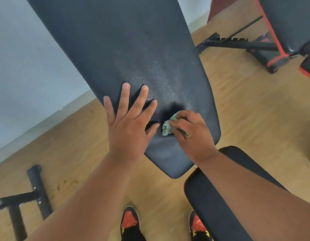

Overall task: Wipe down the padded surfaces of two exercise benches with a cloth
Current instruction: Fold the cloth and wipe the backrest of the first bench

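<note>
Left hand [128,122] spread flat, fingers straight, pressed on the lower part of the inclined black back pad [133,49]; right hand [189,131] just beside it, fingers curled round a crumpled pale green cloth [168,126], cloth pressed against the same pad near its lower end; dark ring or mark visible on one right finger; pad surface textured, with a lighter sheen above the fingertips; black seat pad [211,206] below, partly under the right forearm; second bench [279,32] at upper right, black padding with red trim, well apart, standing on the wooden floor [246,110]; black metal frame [29,197] on the floor at lower left; red and black shoes [130,221] at bottom centre; pale wall [20,66] at left.
</note>
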